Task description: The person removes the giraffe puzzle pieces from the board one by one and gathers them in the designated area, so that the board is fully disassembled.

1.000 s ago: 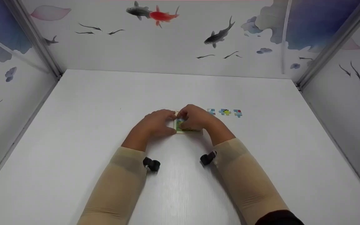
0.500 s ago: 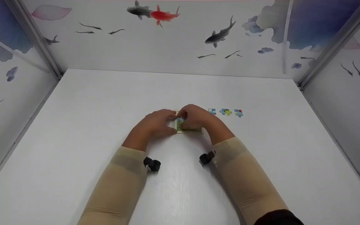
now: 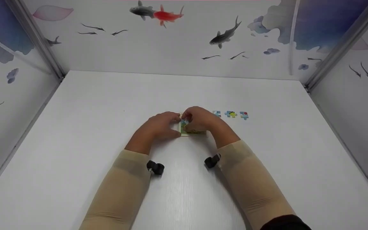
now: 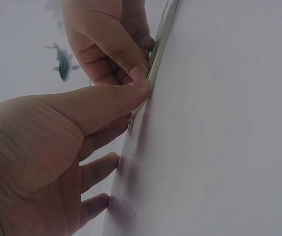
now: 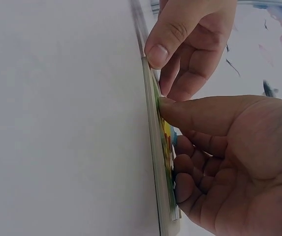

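Note:
A small jigsaw puzzle board [image 3: 194, 135] with a pale rim and a green, blue and yellow picture lies flat on the white table, largely covered by the hands. My left hand [image 3: 163, 125] grips its left side, thumb at the near corner and forefinger at the far one. Over the board, my right hand [image 3: 200, 118] has curled fingers and its thumb down on the picture. A blue puzzle piece [image 5: 174, 136] shows between that thumb and the fingers in the right wrist view; most of it is hidden. In the left wrist view, both thumbs [image 4: 140, 73] meet near the board's corner.
Three loose puzzle pieces lie in a row right of the board: a blue one [image 3: 216, 113] partly behind my right hand, a blue-yellow one [image 3: 231, 114], and one with a red dot [image 3: 244, 115]. White panels with painted fish [image 3: 168, 16] enclose the table.
Both hands stay nearly in place over the board. The right fingers shift very slightly, and the loose pieces lie as before.

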`<state>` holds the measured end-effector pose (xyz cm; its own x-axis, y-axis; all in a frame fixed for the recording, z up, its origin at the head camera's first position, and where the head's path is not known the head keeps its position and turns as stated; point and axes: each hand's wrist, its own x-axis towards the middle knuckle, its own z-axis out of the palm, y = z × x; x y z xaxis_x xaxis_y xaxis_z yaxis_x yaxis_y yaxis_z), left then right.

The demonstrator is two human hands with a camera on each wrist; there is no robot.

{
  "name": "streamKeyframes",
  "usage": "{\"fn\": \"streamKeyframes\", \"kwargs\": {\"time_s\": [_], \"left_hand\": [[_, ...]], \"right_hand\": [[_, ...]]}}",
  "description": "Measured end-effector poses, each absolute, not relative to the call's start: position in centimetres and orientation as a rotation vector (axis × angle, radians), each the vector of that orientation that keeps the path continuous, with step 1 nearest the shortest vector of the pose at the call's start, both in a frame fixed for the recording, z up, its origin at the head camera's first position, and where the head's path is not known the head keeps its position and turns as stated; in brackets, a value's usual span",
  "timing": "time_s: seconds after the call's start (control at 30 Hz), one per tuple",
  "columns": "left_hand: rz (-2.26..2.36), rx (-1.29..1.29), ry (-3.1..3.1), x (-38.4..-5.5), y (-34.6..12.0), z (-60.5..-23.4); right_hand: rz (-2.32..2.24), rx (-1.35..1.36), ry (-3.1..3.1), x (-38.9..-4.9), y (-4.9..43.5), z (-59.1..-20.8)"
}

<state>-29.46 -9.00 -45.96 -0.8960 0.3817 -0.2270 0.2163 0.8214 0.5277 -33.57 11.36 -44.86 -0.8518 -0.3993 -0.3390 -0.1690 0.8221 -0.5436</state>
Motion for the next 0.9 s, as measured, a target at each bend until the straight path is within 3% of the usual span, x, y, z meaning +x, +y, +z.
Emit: {"fn": "streamKeyframes", "kwargs": {"time_s": [0.9], "left_hand": [[0.718,0.394,2.704,-29.48,-8.79,-46.35]], "right_hand": [[-0.741,-0.369,2.596,-33.42,12.12,-45.30]]}}
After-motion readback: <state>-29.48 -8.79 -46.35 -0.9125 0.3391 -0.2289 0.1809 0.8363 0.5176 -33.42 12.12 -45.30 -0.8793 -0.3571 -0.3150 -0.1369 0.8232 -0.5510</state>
